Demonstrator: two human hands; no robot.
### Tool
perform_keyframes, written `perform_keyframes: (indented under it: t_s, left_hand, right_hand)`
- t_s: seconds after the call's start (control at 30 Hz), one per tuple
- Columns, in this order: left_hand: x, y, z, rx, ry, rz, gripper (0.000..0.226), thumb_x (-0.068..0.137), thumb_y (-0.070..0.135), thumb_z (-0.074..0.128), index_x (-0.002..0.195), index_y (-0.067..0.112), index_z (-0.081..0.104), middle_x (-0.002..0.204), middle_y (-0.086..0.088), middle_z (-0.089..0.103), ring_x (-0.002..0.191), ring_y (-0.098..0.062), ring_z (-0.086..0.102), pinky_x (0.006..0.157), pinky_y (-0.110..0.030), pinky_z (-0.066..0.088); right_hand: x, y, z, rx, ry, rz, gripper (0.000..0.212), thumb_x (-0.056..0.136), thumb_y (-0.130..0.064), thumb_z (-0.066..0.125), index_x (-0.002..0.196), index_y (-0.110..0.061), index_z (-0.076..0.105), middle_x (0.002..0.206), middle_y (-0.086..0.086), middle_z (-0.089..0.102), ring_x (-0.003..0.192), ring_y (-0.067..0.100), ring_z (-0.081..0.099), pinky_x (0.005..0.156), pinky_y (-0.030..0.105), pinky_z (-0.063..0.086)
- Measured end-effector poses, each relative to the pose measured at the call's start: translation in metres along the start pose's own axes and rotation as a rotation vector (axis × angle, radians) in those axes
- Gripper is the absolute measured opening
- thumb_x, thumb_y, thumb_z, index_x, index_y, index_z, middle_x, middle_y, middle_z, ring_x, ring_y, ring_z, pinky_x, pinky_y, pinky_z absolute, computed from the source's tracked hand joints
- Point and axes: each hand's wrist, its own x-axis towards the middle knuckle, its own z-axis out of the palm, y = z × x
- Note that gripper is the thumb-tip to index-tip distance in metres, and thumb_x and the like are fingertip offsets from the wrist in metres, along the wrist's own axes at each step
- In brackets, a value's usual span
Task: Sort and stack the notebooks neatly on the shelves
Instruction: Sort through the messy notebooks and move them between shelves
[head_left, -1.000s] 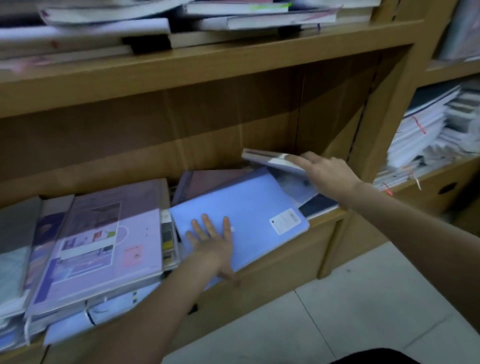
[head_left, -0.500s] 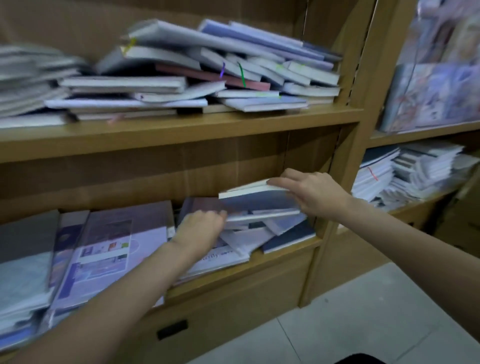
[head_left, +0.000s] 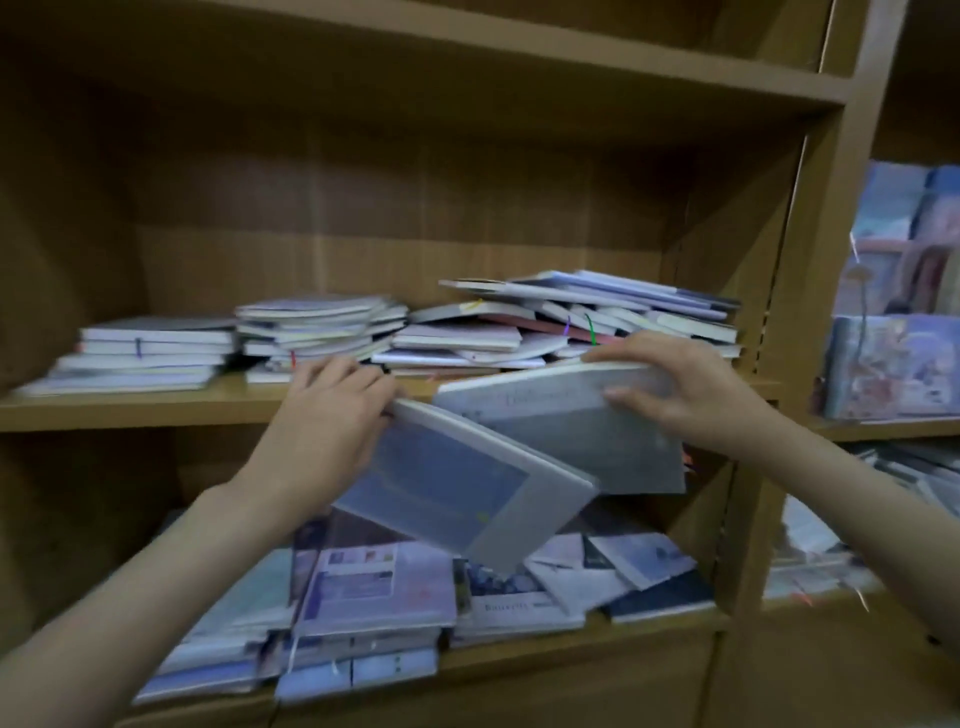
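- A person is holding 2 notebooks in front of a wooden bookcase, 1 in each hand, both hanging in the air between the middle shelf (head_left: 156, 410) and the lower shelf (head_left: 571, 652).
- The left hand (head_left: 332, 410) is clamped on the top corner of a grey-bordered notebook with a blue cover panel (head_left: 457, 483), which is tilting down to the right.
- The right hand (head_left: 680, 389) is pinching the upper edge of a pale grey notebook (head_left: 566, 431), thumb on its cover.
- To do this step well, I judge each notebook should be levelled and squared against a matching pile before letting go.
- The middle shelf's stacks (head_left: 311, 332) are lying flat but ragged; the pile at the right (head_left: 597, 312) is fanning out.
- Both covers are looking thin, slightly blurred and plastic-wrapped.
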Motion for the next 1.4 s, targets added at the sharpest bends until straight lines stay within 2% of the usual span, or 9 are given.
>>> perform_keyframes:
  t_s: [0.13,0.23,0.33,0.57,0.77,1.03,1.13,1.3,1.4]
  left_hand:
    - [-0.007,-0.040,-0.041,0.093,0.045,-0.052,0.021,0.076,0.022,0.045,0.085,0.019,0.063,0.079,0.003,0.064,0.082,-0.016,0.042,0.080,-0.034,0.028]
    - [-0.009,-0.071,-0.070,0.197,0.086,-0.077,0.020,0.076,0.020,0.049,0.083,0.017,0.067,0.078,0.000,0.066,0.083,-0.016,0.043,0.082,-0.036,0.028]
    - [-0.006,-0.100,-0.096,0.287,0.066,-0.111,0.018,0.069,0.005,0.077,0.081,0.017,0.070,0.075,0.000,0.067,0.080,-0.024,0.058,0.086,-0.039,0.028]
    - [-0.034,-0.150,-0.115,0.381,-0.170,-0.241,0.042,0.041,0.011,0.092,0.074,0.026,0.070,0.071,0.008,0.066,0.072,-0.023,0.065,0.089,-0.042,0.037]
    - [-0.057,-0.180,-0.113,0.380,-0.300,-0.246,0.043,0.039,0.013,0.093,0.073,0.027,0.070,0.069,0.011,0.064,0.068,-0.019,0.063,0.087,-0.035,0.031]
    - [-0.057,-0.183,-0.108,0.345,-0.306,-0.251,0.039,0.046,0.014,0.092,0.077,0.025,0.070,0.071,0.010,0.066,0.072,-0.020,0.064,0.090,-0.035,0.032]
    - [-0.034,-0.169,-0.114,0.296,-0.360,-0.335,0.026,0.079,0.021,0.072,0.103,0.026,0.066,0.098,0.009,0.064,0.102,-0.019,0.054,0.101,-0.031,0.018]
    - [0.001,-0.146,-0.097,0.228,-0.336,-0.412,0.028,0.093,0.026,0.051,0.121,0.026,0.055,0.120,0.007,0.054,0.120,-0.016,0.037,0.111,-0.033,0.009]
    - [0.012,-0.131,-0.084,0.125,0.006,-0.499,0.033,0.089,0.016,0.059,0.121,0.016,0.054,0.126,-0.008,0.048,0.125,-0.026,0.035,0.110,-0.038,0.017]
  right_hand:
    - [0.031,-0.036,0.007,0.229,0.200,0.204,0.021,0.084,-0.023,0.067,0.099,-0.036,0.060,0.098,-0.033,0.045,0.097,-0.008,0.045,0.089,0.018,0.037]
    - [0.065,-0.056,0.008,0.458,0.309,0.342,0.017,0.081,-0.022,0.070,0.086,-0.036,0.062,0.101,-0.017,0.053,0.105,0.019,0.050,0.088,0.043,0.047]
    - [0.100,-0.065,0.002,0.898,0.466,0.420,0.018,0.081,-0.005,0.067,0.081,-0.022,0.061,0.092,0.005,0.060,0.081,0.024,0.059,0.066,0.034,0.053]
    - [0.227,-0.077,0.085,1.641,0.498,0.877,0.030,0.089,-0.004,0.045,0.118,-0.001,0.052,0.113,0.019,0.063,0.083,0.032,0.065,0.073,0.046,0.054]
    - [0.266,-0.149,0.149,1.383,-0.231,0.741,0.030,0.094,0.005,0.044,0.124,0.006,0.044,0.127,0.019,0.046,0.111,0.033,0.056,0.086,0.037,0.051]
    - [0.214,-0.163,0.147,1.084,-0.411,0.308,0.029,0.093,-0.019,0.056,0.117,-0.003,0.060,0.118,0.010,0.062,0.108,0.019,0.061,0.091,0.027,0.052]
    - [0.176,-0.160,0.148,0.868,-0.599,0.142,0.034,0.088,-0.034,0.060,0.115,-0.013,0.063,0.116,-0.003,0.065,0.108,0.010,0.060,0.095,0.024,0.047]
    - [0.149,-0.140,0.153,0.529,-0.427,0.024,0.017,0.087,-0.017,0.066,0.094,-0.002,0.065,0.096,0.013,0.068,0.088,0.024,0.064,0.071,0.035,0.049]
    - [0.136,-0.120,0.139,0.401,-0.141,0.004,0.012,0.087,-0.015,0.064,0.081,-0.005,0.062,0.075,0.005,0.058,0.070,0.014,0.055,0.057,0.024,0.035]
